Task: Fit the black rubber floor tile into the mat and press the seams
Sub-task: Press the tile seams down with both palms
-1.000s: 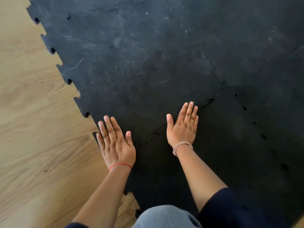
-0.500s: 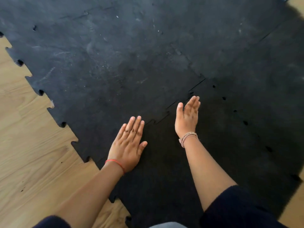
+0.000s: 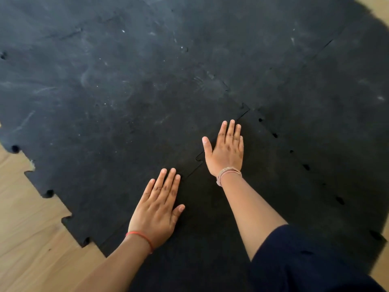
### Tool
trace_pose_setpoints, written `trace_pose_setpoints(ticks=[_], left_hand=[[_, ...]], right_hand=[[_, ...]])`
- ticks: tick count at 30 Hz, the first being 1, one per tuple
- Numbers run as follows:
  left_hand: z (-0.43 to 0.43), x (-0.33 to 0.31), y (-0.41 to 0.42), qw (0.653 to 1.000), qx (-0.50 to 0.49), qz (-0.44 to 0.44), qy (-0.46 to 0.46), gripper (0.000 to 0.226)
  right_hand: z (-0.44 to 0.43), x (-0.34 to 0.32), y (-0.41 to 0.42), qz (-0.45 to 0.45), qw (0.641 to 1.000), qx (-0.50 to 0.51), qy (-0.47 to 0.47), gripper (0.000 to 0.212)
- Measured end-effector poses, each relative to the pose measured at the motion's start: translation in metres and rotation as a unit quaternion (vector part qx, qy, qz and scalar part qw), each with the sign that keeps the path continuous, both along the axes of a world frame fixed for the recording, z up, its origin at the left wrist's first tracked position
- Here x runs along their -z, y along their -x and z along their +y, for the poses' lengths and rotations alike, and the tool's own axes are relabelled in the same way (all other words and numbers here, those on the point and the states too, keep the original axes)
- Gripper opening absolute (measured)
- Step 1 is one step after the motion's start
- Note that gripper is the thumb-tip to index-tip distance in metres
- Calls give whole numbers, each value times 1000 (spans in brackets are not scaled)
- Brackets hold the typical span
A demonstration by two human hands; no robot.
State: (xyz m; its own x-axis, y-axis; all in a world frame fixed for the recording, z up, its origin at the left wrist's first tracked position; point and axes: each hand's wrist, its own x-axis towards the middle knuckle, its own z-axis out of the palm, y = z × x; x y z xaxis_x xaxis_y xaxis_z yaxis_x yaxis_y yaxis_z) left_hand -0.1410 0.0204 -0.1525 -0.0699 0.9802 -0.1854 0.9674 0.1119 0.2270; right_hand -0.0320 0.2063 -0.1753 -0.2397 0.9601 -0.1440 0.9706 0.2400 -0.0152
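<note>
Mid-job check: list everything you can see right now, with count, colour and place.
mat: one, black, made of interlocked tiles, fills most of the view
tile: one, black, near right part of the mat, under both hands
seam: one visible jigsaw line, running from between the hands up to the right
floor: wood, tan, lower left, with slivers at the right corners
red band: one, on the left wrist
pale bands: a few, on the right wrist
sleeve: one, dark navy, lower right
left hand: flat, palm down, beside the seam
right hand: flat, palm down, along the seam
</note>
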Motion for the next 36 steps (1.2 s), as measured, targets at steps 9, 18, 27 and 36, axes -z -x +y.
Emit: trace_pose_setpoints(ticks=[9,18,27,36], left_hand=[[70,14,-35,996,70,-28,-56,60],[102,17,-54,992,121,-8,-30,63],[104,5,-57,993,119,3,13,62],[132,12,-52,991,134,-15,-20,62]], right_hand=[[7,-11,-59,139,990,26,-2,69],[24,-5,-86,6,991,-128,-23,70],[28,-7,-86,22,992,-127,0,70],[25,-3,-85,58,991,-115,-38,67]])
